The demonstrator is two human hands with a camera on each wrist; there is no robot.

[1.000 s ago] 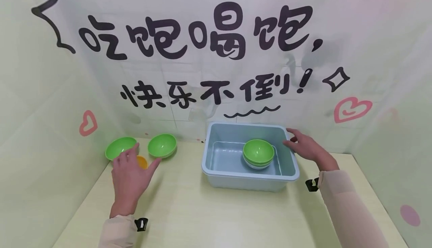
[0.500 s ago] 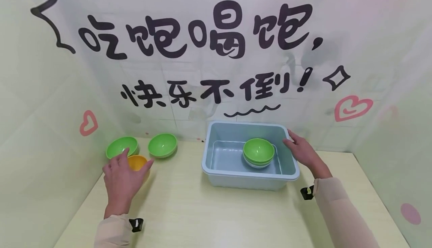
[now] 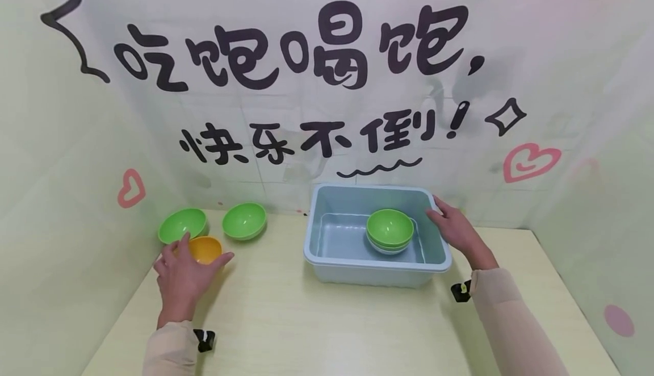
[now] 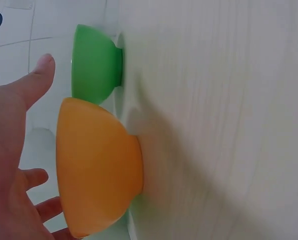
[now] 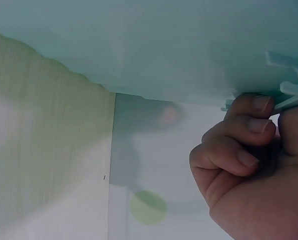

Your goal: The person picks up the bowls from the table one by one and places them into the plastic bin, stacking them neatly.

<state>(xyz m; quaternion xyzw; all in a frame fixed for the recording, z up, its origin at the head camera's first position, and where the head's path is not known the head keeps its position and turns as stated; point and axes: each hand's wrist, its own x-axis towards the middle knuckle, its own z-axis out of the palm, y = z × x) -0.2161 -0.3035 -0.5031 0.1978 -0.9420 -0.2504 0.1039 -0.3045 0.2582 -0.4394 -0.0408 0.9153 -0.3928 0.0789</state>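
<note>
My left hand (image 3: pixel 180 285) is at an orange bowl (image 3: pixel 206 248) on the table's left side. Its fingers are spread over the bowl's far side, and in the left wrist view the thumb stands clear of the orange wall. Whether any fingertip touches the bowl I cannot tell. My right hand (image 3: pixel 462 235) grips the right rim of a light blue plastic basin (image 3: pixel 378 267), thumb on the inner side and fingers curled beneath the edge, as the right wrist view shows. Inside the basin, toward its right, sits a stack of bowls with a green bowl (image 3: pixel 390 227) on top.
Two more green bowls stand at the back left: one green bowl (image 3: pixel 183 224) just behind the orange one, another green bowl (image 3: pixel 244 221) to its right. A printed curtain (image 3: pixel 286 183) hangs behind the pale wooden table (image 3: pixel 306 330) and along both sides.
My left hand has drawn slightly left and toward me, lowering around the orange bowl, which shows more now. My right hand has closed onto the basin's rim.
</note>
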